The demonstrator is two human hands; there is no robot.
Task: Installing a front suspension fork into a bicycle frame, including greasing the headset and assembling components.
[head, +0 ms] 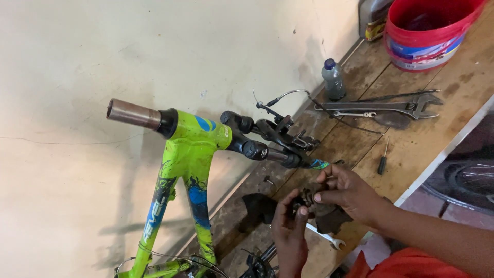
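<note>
Head view: both hands, left (pixel 289 234) and right (pixel 346 194), pinching small dark greasy part (pixel 307 198); rigid, light, slippery; best gripped by edges.

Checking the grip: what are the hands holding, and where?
Both the left hand and right hand pinch a small dark metal part by its sides.

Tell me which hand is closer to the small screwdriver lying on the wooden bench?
Right. The right hand is just below-left of the screwdriver, apart from it. The left hand is lower and further left, both hands gripping a small dark part.
</note>
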